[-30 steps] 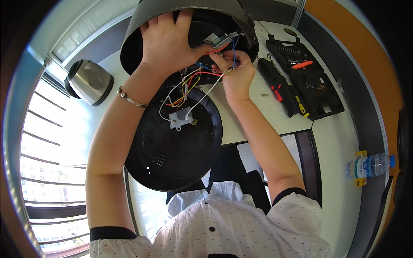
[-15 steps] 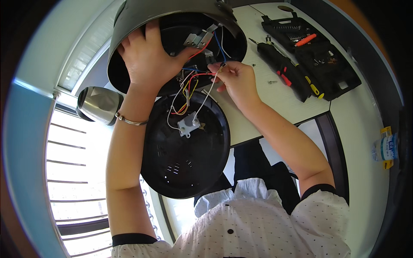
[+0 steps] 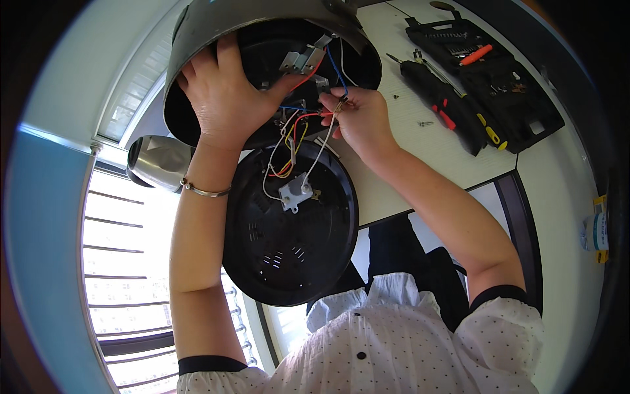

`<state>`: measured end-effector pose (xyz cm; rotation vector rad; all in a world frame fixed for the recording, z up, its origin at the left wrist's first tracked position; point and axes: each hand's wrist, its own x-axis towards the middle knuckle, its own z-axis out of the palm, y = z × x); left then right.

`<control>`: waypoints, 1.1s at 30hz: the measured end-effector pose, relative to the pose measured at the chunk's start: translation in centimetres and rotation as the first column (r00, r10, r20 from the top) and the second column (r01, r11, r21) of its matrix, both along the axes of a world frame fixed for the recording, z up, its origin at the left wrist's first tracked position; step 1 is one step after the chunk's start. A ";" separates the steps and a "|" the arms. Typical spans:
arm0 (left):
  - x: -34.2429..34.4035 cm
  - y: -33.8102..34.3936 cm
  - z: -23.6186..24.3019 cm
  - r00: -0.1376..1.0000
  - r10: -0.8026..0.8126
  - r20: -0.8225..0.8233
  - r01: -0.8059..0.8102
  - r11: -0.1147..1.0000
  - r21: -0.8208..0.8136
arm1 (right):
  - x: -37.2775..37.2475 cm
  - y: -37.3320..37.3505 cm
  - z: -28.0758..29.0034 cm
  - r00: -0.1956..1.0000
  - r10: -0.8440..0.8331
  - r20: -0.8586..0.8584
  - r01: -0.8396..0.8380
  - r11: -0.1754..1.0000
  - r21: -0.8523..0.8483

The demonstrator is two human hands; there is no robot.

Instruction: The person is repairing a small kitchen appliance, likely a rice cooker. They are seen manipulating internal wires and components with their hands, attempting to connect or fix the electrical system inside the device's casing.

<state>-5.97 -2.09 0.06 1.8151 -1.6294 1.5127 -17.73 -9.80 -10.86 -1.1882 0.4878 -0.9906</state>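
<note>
A dark round appliance housing (image 3: 203, 33) lies on its side, its opening toward me. My left hand (image 3: 226, 98) reaches inside with fingers spread against the inner wall and thumb stretched toward a metal bracket (image 3: 303, 60). At the right of the opening, my right hand (image 3: 364, 121) pinches a wire bundle (image 3: 341, 104) near a dark band; blue, red and white wires run to it. Below hangs or rests a black round base cover (image 3: 295, 243) with vent slots; which, I cannot tell. Red, yellow and white wires link it to the housing. A small metal plate (image 3: 295, 192) is fixed on it.
A black tool case (image 3: 525, 125) lies open at the right with a red-handled tool (image 3: 476, 55). Before it lies a black power screwdriver (image 3: 423, 82). A small screw (image 3: 426, 123) sits on the table. A silver kettle (image 3: 159, 163) is at left, a bottle (image 3: 594, 233) far right.
The whole view has shifted slightly, so things appear a little farther right. Both hands keep nearly the same places, the right still pinching the wires.
</note>
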 end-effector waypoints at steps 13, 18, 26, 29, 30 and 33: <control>0.3 -0.1 0.1 0.999 -0.031 0.036 0.031 1.000 0.004 | 0.5 -0.4 -0.2 0.992 0.036 -0.122 -0.041 0.998 -0.041; 0.2 -0.2 0.2 0.998 -0.039 0.050 0.040 0.999 -0.017 | 0.5 -0.4 0.0 0.998 0.016 -0.058 -0.016 1.000 -0.010; 0.8 -0.5 0.2 0.995 -0.081 0.059 0.083 0.996 -0.034 | 1.1 -0.8 -0.3 0.997 -0.002 -0.082 -0.004 0.997 -0.079; 0.9 -0.5 0.4 0.994 -0.092 0.065 0.094 0.995 -0.017 | 1.2 -0.9 -0.2 0.996 -0.012 -0.087 0.005 0.997 -0.079; 1.0 -0.4 0.4 0.994 -0.090 0.060 0.091 0.996 -0.004 | 1.2 -0.9 -0.1 0.997 -0.002 -0.083 -0.002 0.998 -0.055; 1.5 -0.2 0.4 0.995 -0.099 0.022 0.099 0.995 0.035 | 1.0 -0.5 0.4 0.999 0.025 -0.039 -0.024 0.999 0.033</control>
